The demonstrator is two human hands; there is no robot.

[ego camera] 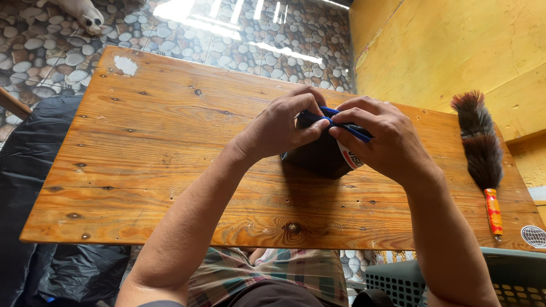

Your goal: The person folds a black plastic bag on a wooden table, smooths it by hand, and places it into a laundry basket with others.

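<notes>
Far left: black plastic sheet (34,187) lies on the pebble-pattern floor (51,57) beside the bench (148,170). A white animal (82,12) lies on the floor at the top left corner, only partly in view.

Bench: bare wooden planks, knots visible, one pale patch (125,65) near the far left corner.

Centre: left hand (281,125) over the bench middle, fingers curled shut, thumb and forefinger pinching the top edge of a dark pouch (315,156). The pouch stands on the bench directly under both hands, its lower body in shadow, a white label showing on its right side.

Right hand (378,139) meets the left at the same top edge; fingers closed, pinching a blue strip (347,126) that runs along the pouch top. Fingertips of both hands touch or nearly touch over the strip.

Right: feather duster (482,150) with an orange handle lies flat on the bench, well apart from the hands. A round sticker (533,236) sits at the near right corner.

Below the bench edge: grey plastic crate (449,278).
</notes>
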